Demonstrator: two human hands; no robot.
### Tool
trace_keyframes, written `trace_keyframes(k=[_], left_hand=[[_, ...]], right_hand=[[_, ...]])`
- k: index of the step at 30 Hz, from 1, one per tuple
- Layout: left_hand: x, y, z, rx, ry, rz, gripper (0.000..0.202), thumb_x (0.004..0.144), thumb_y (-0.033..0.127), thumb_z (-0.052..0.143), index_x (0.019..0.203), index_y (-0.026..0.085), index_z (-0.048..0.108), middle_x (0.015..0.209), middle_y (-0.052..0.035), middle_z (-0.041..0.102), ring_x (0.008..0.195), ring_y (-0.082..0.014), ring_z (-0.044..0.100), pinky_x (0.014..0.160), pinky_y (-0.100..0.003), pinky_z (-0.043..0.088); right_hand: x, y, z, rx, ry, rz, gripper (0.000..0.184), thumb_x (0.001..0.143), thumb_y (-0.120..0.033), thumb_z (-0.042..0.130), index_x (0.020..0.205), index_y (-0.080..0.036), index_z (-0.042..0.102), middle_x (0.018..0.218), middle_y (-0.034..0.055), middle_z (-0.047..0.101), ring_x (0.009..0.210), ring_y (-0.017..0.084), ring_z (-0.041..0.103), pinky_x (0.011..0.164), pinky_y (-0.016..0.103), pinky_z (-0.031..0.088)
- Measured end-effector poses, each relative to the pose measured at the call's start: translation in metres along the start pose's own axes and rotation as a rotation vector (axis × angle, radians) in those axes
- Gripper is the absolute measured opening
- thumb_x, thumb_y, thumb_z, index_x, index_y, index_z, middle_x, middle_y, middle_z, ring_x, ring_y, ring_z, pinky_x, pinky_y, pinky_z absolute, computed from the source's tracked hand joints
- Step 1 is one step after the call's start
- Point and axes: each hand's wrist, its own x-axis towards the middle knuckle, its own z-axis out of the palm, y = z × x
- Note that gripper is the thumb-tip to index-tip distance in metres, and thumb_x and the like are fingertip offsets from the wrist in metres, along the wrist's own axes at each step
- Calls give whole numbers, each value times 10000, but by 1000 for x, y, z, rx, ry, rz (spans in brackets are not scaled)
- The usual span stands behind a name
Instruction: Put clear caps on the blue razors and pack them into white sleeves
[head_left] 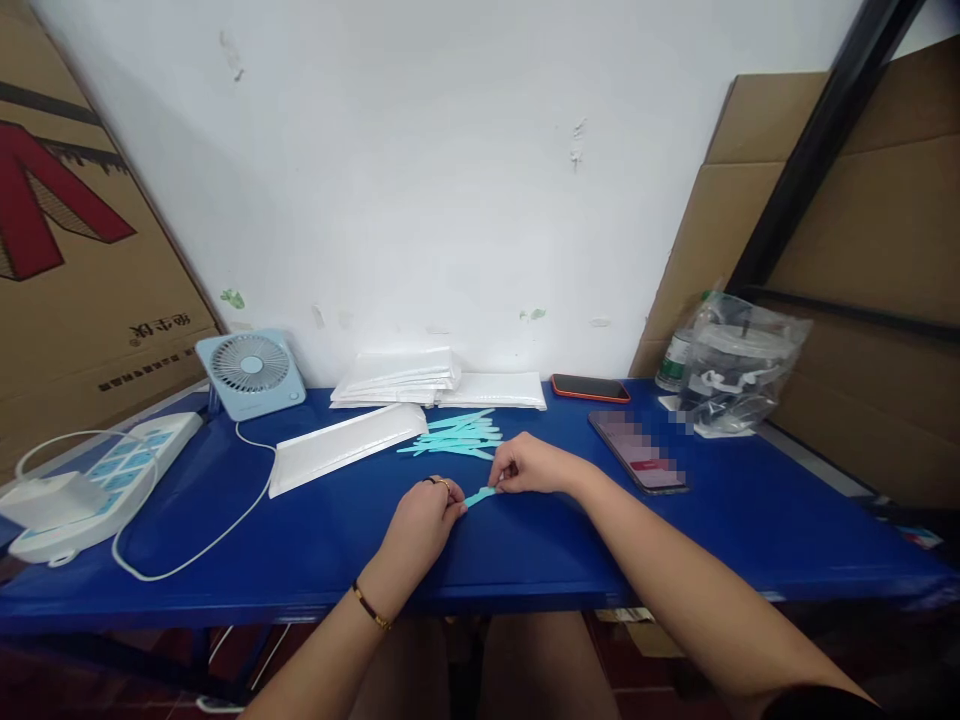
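A short turquoise strip [478, 496] is stretched between my two hands, just above or on the blue tabletop. My left hand [424, 515], with a ring and a bracelet, pinches its left end. The right end is pinched by the fingers of my right hand [532, 465]. Behind them lies a loose heap of similar turquoise strips [454, 435]. To the left of the heap, a flat white padded envelope [345, 448] lies at a slant, its right end touching the strips.
Stacked white envelopes [394, 378] lie against the wall. A blue fan [251, 370] and a white power strip [142, 470] with a looping cable are at left. Two phones, one red-edged [590, 387] and one lit [637, 450], lie at right, before a plastic bag [742, 365] and bottle [675, 358].
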Motion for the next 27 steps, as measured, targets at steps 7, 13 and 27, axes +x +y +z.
trace_keyframes(k=[7,13,27], left_hand=[[49,-21,-16,190,-30,182,706,607,566,666,1168,161,526,1232,-138,522,1153,-291,455,928,-361,376],[120,-39,-26,378,-249,177,1090,471,776,591,1316,119,387,1376,-207,373,1275,-371,301,1012,-447,264],[92,-5,1,361,-236,314,209,688,233,552,882,156,558,872,-83,632,776,-221,610,662,-285,442]], right_hand=[[1,2,1,-31,79,82,158,694,-177,623,812,-178,729,738,22,670,633,117,593,563,189,424],[0,22,-2,-100,227,165,162,723,-236,624,858,-178,692,826,38,633,690,131,586,640,233,445],[2,13,3,-409,79,131,255,671,-157,613,916,-151,542,907,73,523,840,197,495,708,289,401]])
